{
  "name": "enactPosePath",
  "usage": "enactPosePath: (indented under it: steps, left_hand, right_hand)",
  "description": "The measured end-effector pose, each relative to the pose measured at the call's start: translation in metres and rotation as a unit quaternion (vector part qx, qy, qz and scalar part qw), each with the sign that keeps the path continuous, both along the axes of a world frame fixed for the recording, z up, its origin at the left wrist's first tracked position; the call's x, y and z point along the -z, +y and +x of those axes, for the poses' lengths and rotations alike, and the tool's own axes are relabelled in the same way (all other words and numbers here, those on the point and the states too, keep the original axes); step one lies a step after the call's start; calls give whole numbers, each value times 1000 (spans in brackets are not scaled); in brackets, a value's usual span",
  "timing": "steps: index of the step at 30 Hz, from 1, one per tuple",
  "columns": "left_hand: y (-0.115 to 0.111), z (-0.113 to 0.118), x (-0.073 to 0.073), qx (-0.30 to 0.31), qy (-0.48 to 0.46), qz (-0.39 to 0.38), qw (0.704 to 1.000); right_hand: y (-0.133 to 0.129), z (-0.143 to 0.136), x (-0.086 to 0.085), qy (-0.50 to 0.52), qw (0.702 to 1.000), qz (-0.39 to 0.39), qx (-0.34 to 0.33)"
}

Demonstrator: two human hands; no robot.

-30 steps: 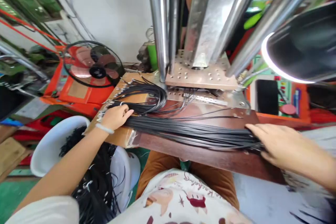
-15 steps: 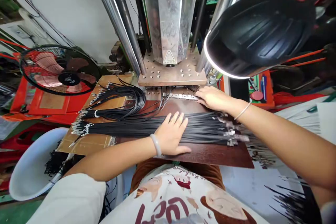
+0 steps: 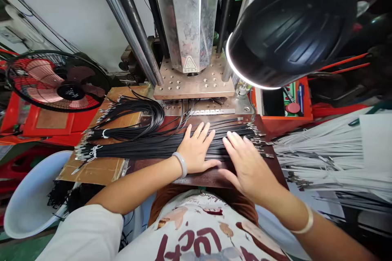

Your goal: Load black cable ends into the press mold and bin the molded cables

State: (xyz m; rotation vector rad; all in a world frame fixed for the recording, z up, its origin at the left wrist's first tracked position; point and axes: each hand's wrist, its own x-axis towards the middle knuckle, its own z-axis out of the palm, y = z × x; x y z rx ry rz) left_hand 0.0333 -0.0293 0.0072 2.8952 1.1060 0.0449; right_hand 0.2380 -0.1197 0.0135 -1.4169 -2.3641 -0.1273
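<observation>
**A:** Black cables (image 3: 159, 149), lying how exactly?

**B:** Stretched straight, side by side, across the brown board (image 3: 275, 171). Gathered by a white tie (image 3: 93, 152) near the left ends and propped there on cardboard (image 3: 101, 169). Looser at the right, with connectors (image 3: 260, 140) a bit uneven. Tied at one end probably so as not to scatter.

**A:** Gripping any of them?

**B:** Not with the left hand (image 3: 194, 153). Laid palm-down over the middle, fingers spread wide, thumb out to the right. Likely meant to hold everything flat and lined up.

**A:** Same for the right hand (image 3: 245, 163)?

**B:** Pretty much. Fingers stretched out, nothing clasped, just beside the left one. Over the cables at the fingertips, but pressing or hovering? Can't tell.

**A:** And further out?

**B:** Just behind, a second black bundle (image 3: 156, 116) bent round in a curve, maybe to save room. Then a white strip (image 3: 214, 111) in front of the press plate (image 3: 196, 85). Off right, pale cables (image 3: 321, 151) in a separate pile, perhaps to avoid mixing colours. Overhead, a lit lamp (image 3: 294, 28), presumably angled for a better view. Far left, a fan (image 3: 58, 81), with a white tub (image 3: 23, 195) lower down, something dark and tangled inside.
</observation>
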Motion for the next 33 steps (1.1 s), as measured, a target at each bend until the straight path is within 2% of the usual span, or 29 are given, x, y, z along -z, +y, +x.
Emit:
enactPosePath:
  steps: [2, 4, 7, 10, 15, 18, 21, 24, 27, 30, 33]
  left_hand:
    - [1, -5, -1, -13, 2, 1, 1000]
    - [-1, -10, 0, -22, 11, -5, 1000]
    - [-4, -13, 2, -14, 17, -4, 1000]
    - [-1, -14, 2, -37, -1, 4, 999]
    - [28, -16, -15, -77, -7, -20, 997]
    - [51, -9, -26, -89, 40, -61, 993]
    - [64, 2, -29, -49, 69, -109, 990]
    - [63, 10, -29, -22, 53, -114, 992]
    - [59, 12, -34, -25, 39, -125, 991]
    - [61, 13, -44, -46, 75, -175, 981]
    - [74, 16, -55, -55, 127, -239, 961]
  right_hand:
    - [-16, -14, 18, -26, 999, -18, 22]
    - [-18, -20, 26, -32, 999, -19, 31]
    - [-4, -18, 25, -32, 998, 4, 52]
    - [8, -13, 26, -42, 997, -10, 69]
    - [-7, -8, 38, -46, 997, -29, 45]
    - [-14, -7, 38, -39, 998, -29, 46]
    - [-14, -7, 35, -24, 998, -27, 45]
    - [-12, -8, 34, -17, 998, -30, 46]
    - [-12, -7, 34, -12, 998, -35, 45]
    - [-13, -7, 35, -8, 998, -35, 42]
    - [-13, -7, 36, -9, 998, -36, 45]
